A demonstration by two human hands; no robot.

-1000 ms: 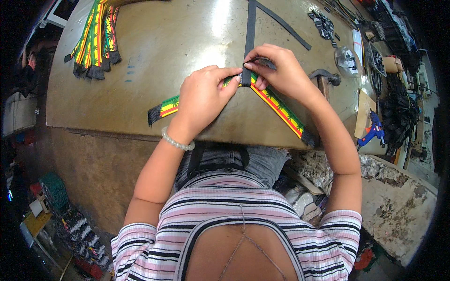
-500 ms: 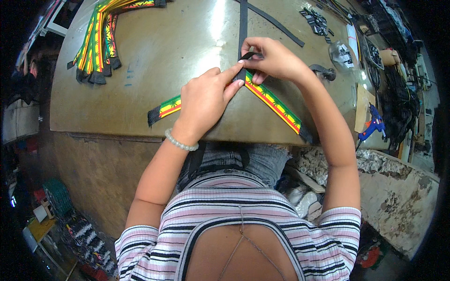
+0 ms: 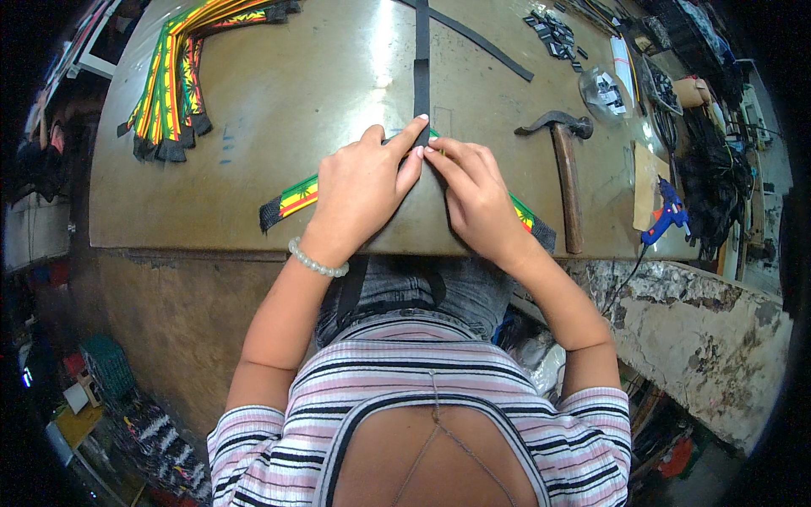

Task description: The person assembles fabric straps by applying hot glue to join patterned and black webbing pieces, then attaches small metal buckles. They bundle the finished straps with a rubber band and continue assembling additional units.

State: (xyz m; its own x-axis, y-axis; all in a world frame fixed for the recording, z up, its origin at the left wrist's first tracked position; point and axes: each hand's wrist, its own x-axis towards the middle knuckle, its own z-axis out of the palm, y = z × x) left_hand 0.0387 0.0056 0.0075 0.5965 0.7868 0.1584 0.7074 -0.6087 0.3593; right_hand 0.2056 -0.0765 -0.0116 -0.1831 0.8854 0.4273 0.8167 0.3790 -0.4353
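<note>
A black webbing strap (image 3: 421, 80) runs from the far edge of the table toward me, with a folded black piece on its near end. My left hand (image 3: 359, 186) pinches that end, index finger on top and thumb beside it. Close against it, my right hand (image 3: 477, 190) is closed with its fingertips pinching the same spot from the right. Beneath both hands lies a green, yellow and red patterned band (image 3: 297, 197), bent in a V, with black ends showing left and right. Its middle is mostly hidden by my hands.
A hammer (image 3: 568, 177) lies to the right. Beyond it are a bag of small parts (image 3: 604, 91), a pile of black buckles (image 3: 553, 35) and a blue glue gun (image 3: 667, 211). Several patterned bands (image 3: 173, 93) are heaped at far left. Another black strap (image 3: 486, 42) slants across the back.
My right hand has come down toward me from the strap's far side, where it held a raised black loop; the loop now lies flat. The hammer, hidden by my arm before, is in full view.
</note>
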